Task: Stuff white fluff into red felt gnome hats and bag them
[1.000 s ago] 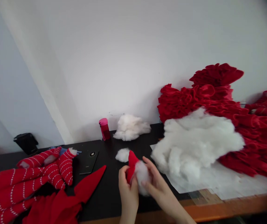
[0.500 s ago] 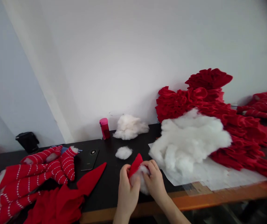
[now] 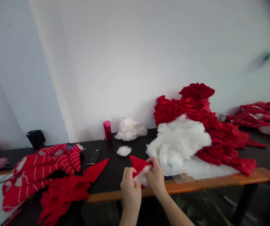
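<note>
A small red felt cone (image 3: 137,163) is held between both hands near the table's front edge, its tip pointing up and left. White stuffing (image 3: 143,177) shows at its opening between the hands. My left hand (image 3: 131,188) has its fingers closed on the cone's left side. My right hand (image 3: 156,176) pinches the cone's right edge, with the stuffing against its fingers. Just behind them lies a small tuft of stuffing (image 3: 124,151). To the left, a flat red cone (image 3: 96,170) rests by a heap of red felt (image 3: 64,197).
A large stuffing pile (image 3: 179,141) lies on white sheeting (image 3: 203,169), before stacked red felt (image 3: 193,106). More stuffing (image 3: 130,129) sits near a pink-lidded bottle (image 3: 107,130). A phone (image 3: 93,156), striped red pieces (image 3: 38,166) and a black container (image 3: 36,139) are left.
The camera view has shifted, showing more of the right side. The cone in my hands now leans left with its edge pulled right, and less stuffing shows below it.
</note>
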The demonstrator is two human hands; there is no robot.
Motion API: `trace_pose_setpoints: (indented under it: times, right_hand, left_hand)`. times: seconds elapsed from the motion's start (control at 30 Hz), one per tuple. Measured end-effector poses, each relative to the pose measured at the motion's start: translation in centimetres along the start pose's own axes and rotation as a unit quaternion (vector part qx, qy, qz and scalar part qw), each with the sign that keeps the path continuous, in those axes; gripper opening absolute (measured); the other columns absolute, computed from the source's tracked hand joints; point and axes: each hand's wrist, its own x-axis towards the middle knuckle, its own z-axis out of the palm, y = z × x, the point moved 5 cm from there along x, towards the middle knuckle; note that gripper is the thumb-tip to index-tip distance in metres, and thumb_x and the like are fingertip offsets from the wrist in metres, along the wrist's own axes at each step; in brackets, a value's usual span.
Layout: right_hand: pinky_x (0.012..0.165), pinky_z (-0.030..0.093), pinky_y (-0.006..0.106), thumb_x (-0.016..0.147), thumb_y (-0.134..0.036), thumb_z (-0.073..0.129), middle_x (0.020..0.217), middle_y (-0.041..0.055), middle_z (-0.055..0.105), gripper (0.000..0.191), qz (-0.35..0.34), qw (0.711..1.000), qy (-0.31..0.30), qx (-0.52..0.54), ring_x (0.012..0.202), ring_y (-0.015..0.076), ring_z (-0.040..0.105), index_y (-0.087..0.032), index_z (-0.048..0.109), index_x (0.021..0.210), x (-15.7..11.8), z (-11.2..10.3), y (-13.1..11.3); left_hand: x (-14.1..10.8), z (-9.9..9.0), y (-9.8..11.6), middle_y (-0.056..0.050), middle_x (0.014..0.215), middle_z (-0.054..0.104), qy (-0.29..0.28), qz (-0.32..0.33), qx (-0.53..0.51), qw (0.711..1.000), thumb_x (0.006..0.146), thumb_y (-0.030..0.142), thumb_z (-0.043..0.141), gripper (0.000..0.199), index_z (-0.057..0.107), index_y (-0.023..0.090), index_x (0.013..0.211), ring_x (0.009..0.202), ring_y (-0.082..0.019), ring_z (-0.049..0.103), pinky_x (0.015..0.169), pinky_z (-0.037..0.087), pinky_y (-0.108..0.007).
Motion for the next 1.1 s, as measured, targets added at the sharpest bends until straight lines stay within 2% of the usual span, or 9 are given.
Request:
trace_pose_setpoints:
  times: [0.1, 0.23, 0.37, 0.47, 0.7, 0.8, 0.93, 1.0, 1.1]
  right_hand:
    - [0.069, 0.042, 0.034, 0.053, -0.007, 0.04, 0.075, 0.0031, 0.057, 0.033, -0.049, 0.999, -0.004, -0.009, 0.073, 0.0219, 0.054, -0.019, 0.052, 0.081, 0.1, -0.3, -0.6]
    - [0.069, 0.044, 0.031, 0.049, -0.005, 0.041, 0.078, 0.0026, 0.056, 0.034, -0.129, 0.99, -0.065, 0.009, 0.076, 0.0203, 0.055, -0.019, 0.056, 0.076, -1.0, -0.5, -2.2]
    - [0.073, 0.047, 0.03, 0.06, -0.004, 0.046, 0.085, 0.0026, 0.057, 0.035, -0.182, 0.974, -0.129, 0.034, 0.081, 0.0189, 0.058, -0.021, 0.062, 0.086, -2.1, -0.9, -4.2]
    - [0.077, 0.05, 0.03, 0.071, -0.011, 0.049, 0.093, 0.0035, 0.062, 0.034, -0.152, 0.976, -0.145, 0.063, 0.086, 0.0191, 0.061, -0.021, 0.06, 0.102, -2.3, -1.2, -4.1]
    - [0.068, 0.045, 0.032, 0.06, -0.008, 0.042, 0.076, 0.0031, 0.059, 0.024, -0.103, 0.994, -0.014, 0.016, 0.074, 0.0203, 0.057, -0.019, 0.058, 0.074, -1.3, -1.5, -1.5]
    - [0.066, 0.045, 0.031, 0.06, -0.009, 0.043, 0.079, 0.0026, 0.061, 0.027, -0.099, 0.995, -0.009, 0.016, 0.072, 0.0191, 0.057, -0.019, 0.059, 0.078, -0.6, -1.6, -1.5]
    - [0.067, 0.047, 0.03, 0.063, -0.01, 0.045, 0.077, 0.0019, 0.064, 0.025, -0.075, 0.997, -0.009, 0.022, 0.071, 0.0185, 0.058, -0.019, 0.059, 0.082, -0.5, -2.1, -1.7]
    - [0.064, 0.048, 0.029, 0.064, -0.01, 0.044, 0.075, 0.0014, 0.064, 0.025, -0.069, 0.997, -0.024, 0.03, 0.068, 0.0176, 0.058, -0.018, 0.059, 0.083, -0.9, -2.2, -1.9]
    - [0.066, 0.049, 0.028, 0.067, -0.011, 0.045, 0.077, 0.0014, 0.064, 0.024, -0.089, 0.993, -0.059, 0.047, 0.069, 0.0171, 0.059, -0.019, 0.059, 0.085, -1.9, -1.9, -2.8]
  left_hand:
    - [-0.4, -0.6, -0.2, -0.003, 0.078, 0.056, 0.009, -0.031, 0.002, 0.999, 0.069, 0.007, 0.046, 0.021, 0.053, 0.023, 0.081, 0.075, -0.022, 0.053, 0.073, 0.04, -0.034]
    - [-0.3, -1.5, 0.8, -0.007, 0.097, 0.06, -0.034, -0.007, -0.025, 0.999, 0.066, 0.02, 0.064, 0.04, 0.059, 0.022, 0.105, 0.091, -0.025, 0.057, 0.08, 0.043, -0.035]
    - [0.4, -1.8, 2.0, -0.005, 0.089, 0.062, -0.069, 0.022, -0.03, 0.997, 0.069, 0.015, 0.057, 0.021, 0.066, 0.023, 0.086, 0.086, -0.024, 0.057, 0.081, 0.042, -0.035]
    - [0.5, -1.7, 2.0, -0.004, 0.079, 0.062, -0.031, 0.015, -0.028, 0.999, 0.068, 0.011, 0.051, 0.018, 0.061, 0.023, 0.078, 0.078, -0.023, 0.057, 0.075, 0.042, -0.033]
    - [-0.2, -0.4, 0.8, 0.0, 0.068, 0.052, 0.03, -0.003, -0.019, 0.999, 0.063, 0.005, 0.048, 0.019, 0.05, 0.023, 0.062, 0.072, -0.02, 0.05, 0.072, 0.038, -0.031]
    - [-0.4, -0.4, 0.2, -0.001, 0.075, 0.057, -0.001, -0.021, -0.036, 0.999, 0.064, 0.007, 0.05, 0.021, 0.057, 0.022, 0.077, 0.072, -0.019, 0.053, 0.07, 0.041, -0.03]
    - [-1.8, -0.1, 0.0, -0.005, 0.097, 0.061, -0.1, -0.044, -0.136, 0.985, 0.059, 0.009, 0.059, 0.053, 0.053, 0.023, 0.11, 0.075, -0.017, 0.058, 0.068, 0.045, -0.028]
    - [-2.2, -0.2, -0.1, -0.005, 0.097, 0.061, -0.108, -0.058, -0.154, 0.98, 0.058, 0.009, 0.058, 0.052, 0.053, 0.022, 0.107, 0.077, -0.018, 0.059, 0.068, 0.046, -0.027]
    - [-1.7, -0.9, -0.5, 0.0, 0.081, 0.057, -0.059, -0.076, -0.125, 0.988, 0.059, 0.008, 0.053, 0.034, 0.054, 0.021, 0.09, 0.069, -0.016, 0.055, 0.063, 0.044, -0.026]
